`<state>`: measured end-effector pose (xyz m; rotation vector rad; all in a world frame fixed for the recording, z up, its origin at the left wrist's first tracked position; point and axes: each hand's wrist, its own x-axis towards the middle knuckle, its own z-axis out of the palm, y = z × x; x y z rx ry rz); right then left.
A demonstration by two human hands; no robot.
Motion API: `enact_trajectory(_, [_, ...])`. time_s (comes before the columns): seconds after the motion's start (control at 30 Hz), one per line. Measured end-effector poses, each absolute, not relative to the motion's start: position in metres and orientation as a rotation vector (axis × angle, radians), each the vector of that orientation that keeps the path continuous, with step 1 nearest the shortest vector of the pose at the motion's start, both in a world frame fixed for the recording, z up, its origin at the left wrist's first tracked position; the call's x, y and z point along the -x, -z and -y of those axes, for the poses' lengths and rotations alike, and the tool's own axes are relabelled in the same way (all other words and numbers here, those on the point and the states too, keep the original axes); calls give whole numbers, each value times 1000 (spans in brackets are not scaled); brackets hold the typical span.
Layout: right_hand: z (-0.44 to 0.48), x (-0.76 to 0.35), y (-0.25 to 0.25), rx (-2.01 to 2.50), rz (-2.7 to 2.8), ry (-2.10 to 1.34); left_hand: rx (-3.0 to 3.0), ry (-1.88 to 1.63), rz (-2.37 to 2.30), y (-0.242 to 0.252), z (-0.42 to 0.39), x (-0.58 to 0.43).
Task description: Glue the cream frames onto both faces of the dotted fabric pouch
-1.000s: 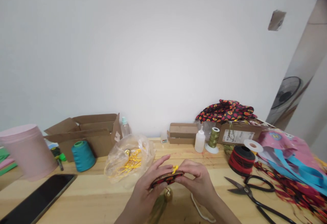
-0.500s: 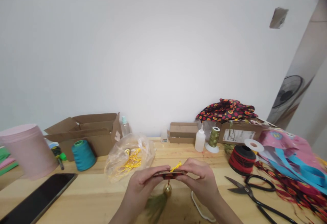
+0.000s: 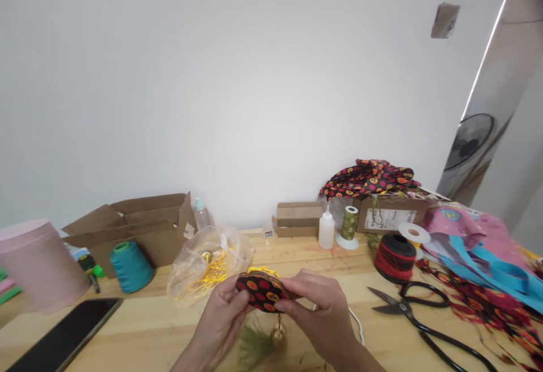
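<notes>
Between both hands, above the wooden table, is a small flat fabric-covered piece (image 3: 260,293), black with red and orange round patterns. My left hand (image 3: 223,311) pinches its left edge, thumb on the front face. On the right edge, my right hand (image 3: 319,316) grips it between thumb and fingers. Yellow cord (image 3: 263,271) shows along the top edge. A gold bell (image 3: 278,333) hangs below on a short reddish cord, with a blurred green tassel (image 3: 255,345) beside it. Behind my right hand, part of a white cord (image 3: 357,327) lies on the table.
Black scissors (image 3: 407,308) lie open at right, near a red thread spool (image 3: 395,259) and fabric scraps. A plastic bag (image 3: 190,270) of yellow cords, a teal thread cone (image 3: 131,267) and a phone (image 3: 63,332) are left. A glue bottle (image 3: 326,230) stands at the back.
The fabric piece has turned from edge-on to show its patterned front face, still held by both hands. The bell now hangs slightly lower, and the view has shifted a little to the right.
</notes>
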<state>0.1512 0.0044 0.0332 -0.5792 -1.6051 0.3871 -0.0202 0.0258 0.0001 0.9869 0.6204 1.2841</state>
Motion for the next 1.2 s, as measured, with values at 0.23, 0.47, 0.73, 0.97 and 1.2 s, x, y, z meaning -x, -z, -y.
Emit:
enact_trajectory(0.23, [-19,-148,-15,785,1092,-1059,-922,-1396,-715,-5,-28,11])
enact_trajectory(0.47, [-38,-144,10,627,736,-1416,-1200,-1365,-817,-10,-13,1])
enact_trajectory(0.73, [-34,-138,14,482,704,-1567,-1602,-1309,-987,-6,-6,4])
enact_trajectory(0.97, [-33,-137,15,517,714,-1560,-1811,-1305,-964,-9,-2,2])
enact_trajectory(1.2, [-38,-142,19,720,771,-1300,-1219,-1460,-954,-8,-12,0])
